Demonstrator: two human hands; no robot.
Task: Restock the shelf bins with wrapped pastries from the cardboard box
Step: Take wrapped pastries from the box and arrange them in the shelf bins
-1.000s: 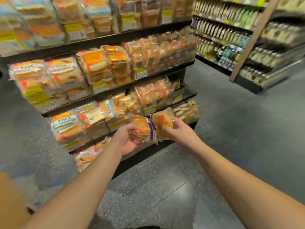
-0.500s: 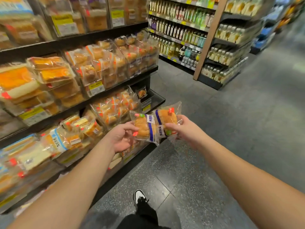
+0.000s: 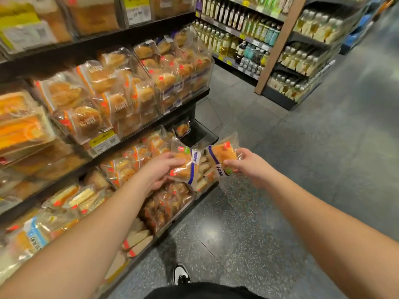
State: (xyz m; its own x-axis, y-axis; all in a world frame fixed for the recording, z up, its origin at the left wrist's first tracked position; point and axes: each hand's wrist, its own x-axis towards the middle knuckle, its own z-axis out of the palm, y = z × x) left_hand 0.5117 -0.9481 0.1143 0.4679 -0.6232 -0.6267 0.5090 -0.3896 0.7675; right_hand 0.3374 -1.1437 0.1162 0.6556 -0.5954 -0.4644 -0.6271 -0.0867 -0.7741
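My left hand (image 3: 160, 169) grips a wrapped pastry (image 3: 184, 164) in clear film with a blue-and-white label, held just in front of the lower shelf bins. My right hand (image 3: 248, 166) pinches a second wrapped pastry (image 3: 223, 157) of the same kind by its lower edge, a little to the right of the first. Both packs hang in the air near the right end of the black shelf unit (image 3: 151, 130). Clear bins (image 3: 183, 83) on the middle shelf hold several similar wrapped buns. The cardboard box is out of view.
The bakery shelf unit fills the left side, its tiers packed with wrapped breads and yellow price tags (image 3: 103, 141). Across the grey speckled aisle floor (image 3: 302, 169) stands a rack of bottles (image 3: 248, 39). My shoe (image 3: 181, 275) shows at the bottom.
The view has swung along the shelf toward its right end. Both hands keep their pastries, and the two packs have moved slightly apart.
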